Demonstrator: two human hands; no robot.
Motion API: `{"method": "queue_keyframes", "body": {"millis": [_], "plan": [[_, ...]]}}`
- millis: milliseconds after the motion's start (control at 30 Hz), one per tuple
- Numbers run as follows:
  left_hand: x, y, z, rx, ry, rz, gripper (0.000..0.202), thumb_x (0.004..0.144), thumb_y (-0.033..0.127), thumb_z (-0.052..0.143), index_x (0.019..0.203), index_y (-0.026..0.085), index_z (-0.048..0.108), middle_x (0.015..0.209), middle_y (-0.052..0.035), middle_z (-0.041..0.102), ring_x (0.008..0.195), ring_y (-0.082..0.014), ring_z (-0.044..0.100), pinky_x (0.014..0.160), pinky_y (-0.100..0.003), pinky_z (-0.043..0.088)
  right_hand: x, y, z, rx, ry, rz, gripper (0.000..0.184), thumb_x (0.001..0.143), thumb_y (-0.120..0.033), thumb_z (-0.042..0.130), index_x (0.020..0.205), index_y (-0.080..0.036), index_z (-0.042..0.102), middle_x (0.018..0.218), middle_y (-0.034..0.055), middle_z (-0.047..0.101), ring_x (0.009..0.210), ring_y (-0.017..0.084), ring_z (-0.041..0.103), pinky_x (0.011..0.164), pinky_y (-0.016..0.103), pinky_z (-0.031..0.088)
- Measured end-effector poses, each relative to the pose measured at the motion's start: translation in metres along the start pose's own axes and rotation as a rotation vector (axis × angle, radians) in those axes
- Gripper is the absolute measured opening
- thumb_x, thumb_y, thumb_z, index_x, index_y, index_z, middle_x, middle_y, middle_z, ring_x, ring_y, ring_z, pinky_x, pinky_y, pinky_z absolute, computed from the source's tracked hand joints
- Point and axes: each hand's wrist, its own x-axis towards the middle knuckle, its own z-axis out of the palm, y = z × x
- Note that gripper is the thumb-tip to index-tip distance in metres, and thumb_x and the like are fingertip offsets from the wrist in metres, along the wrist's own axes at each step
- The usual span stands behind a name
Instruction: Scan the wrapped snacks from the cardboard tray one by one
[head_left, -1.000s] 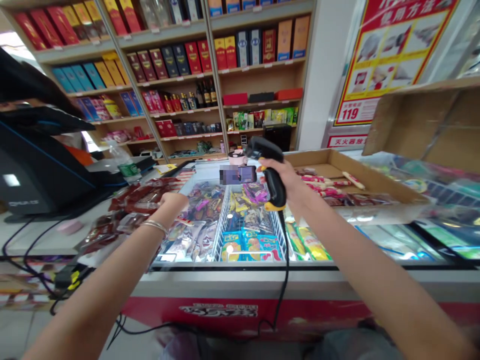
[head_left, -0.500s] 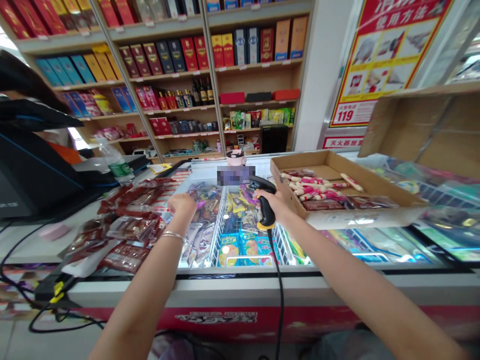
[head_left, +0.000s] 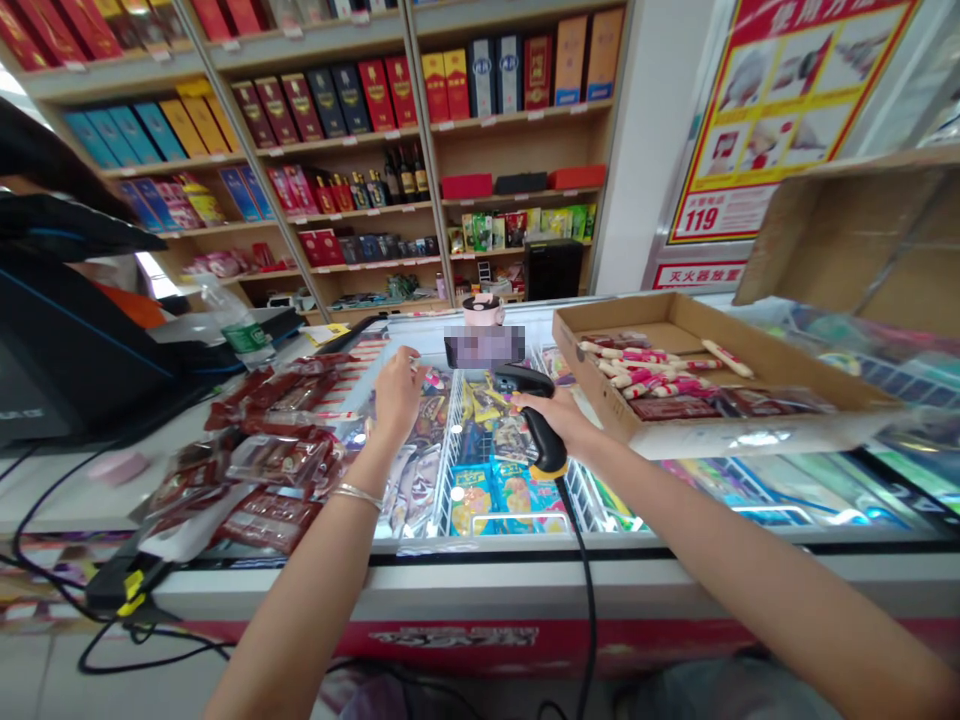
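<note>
My right hand is closed around a black barcode scanner with a yellow base, held above the glass-topped freezer. Its cable hangs down over the front. My left hand is raised left of the scanner, fingers curled together. A small pink-and-white thing shows at its fingertips; I cannot make out what it is or whether it is gripped. Brown packaged snacks lie in a pile beside my left forearm. Under the glass are blue ice cream packets.
An open cardboard box with pink-and-cream wrapped sticks stands on the freezer at right. A pink cup stands at the back, behind a blurred patch. At left are a water bottle, a black checkout machine and loose cables.
My left hand has moved right and farther forward, and a pink-and-white thing now shows by its fingertips. The scanner stays in my right hand, slightly shifted. The view has turned a little.
</note>
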Motion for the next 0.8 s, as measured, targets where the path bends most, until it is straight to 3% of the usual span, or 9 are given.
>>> {"method": "queue_keyframes", "body": {"millis": [133,367,533,800], "plan": [[-0.0014,0.0014,0.0,-0.053,0.068,0.034,0.021,0.088,0.034,0.045,0.094,0.017,0.056,0.089,-0.0079,0.062,0.074,-0.0187,0.06,0.071,-0.03,0.043,-0.0056,-0.006,0.0005,-0.035,0.015,0.025,0.017,0.07,-0.014,0.068,0.084,-0.012,0.059,0.06,0.002,0.062,0.041,0.01,0.054,0.037,0.019,0.045],[-0.0025,0.0007,-0.0029,0.085,0.121,0.051,0.024,0.091,0.031,0.038,0.098,0.016,0.056,0.099,-0.0117,0.056,0.082,-0.0216,0.058,0.068,-0.029,0.042,-0.0025,-0.0043,-0.0017,-0.075,-0.027,0.048,0.013,0.072,-0.014,0.066,0.083,-0.01,0.061,0.06,0.0042,0.063,0.038,0.01,0.053,0.035,0.019,0.042],[-0.0032,0.0009,-0.0033,0.13,0.098,0.043,0.024,0.092,0.03,0.038,0.098,0.016,0.056,0.098,-0.0119,0.055,0.082,-0.0216,0.058,0.067,-0.028,0.041,0.0,-0.0031,-0.0025,-0.066,-0.021,0.058,0.014,0.072,-0.015,0.067,0.083,-0.011,0.06,0.06,0.0044,0.063,0.039,0.01,0.053,0.038,0.02,0.046],[-0.0044,0.0031,0.0008,0.159,0.063,0.034,0.026,0.093,0.033,0.036,0.097,0.016,0.056,0.096,-0.0103,0.055,0.075,-0.018,0.055,0.066,-0.027,0.039,-0.0049,-0.0094,-0.001,-0.033,0.025,0.069,0.011,0.074,-0.014,0.064,0.082,-0.012,0.057,0.058,0.0022,0.062,0.038,0.009,0.053,0.035,0.018,0.042]]}}
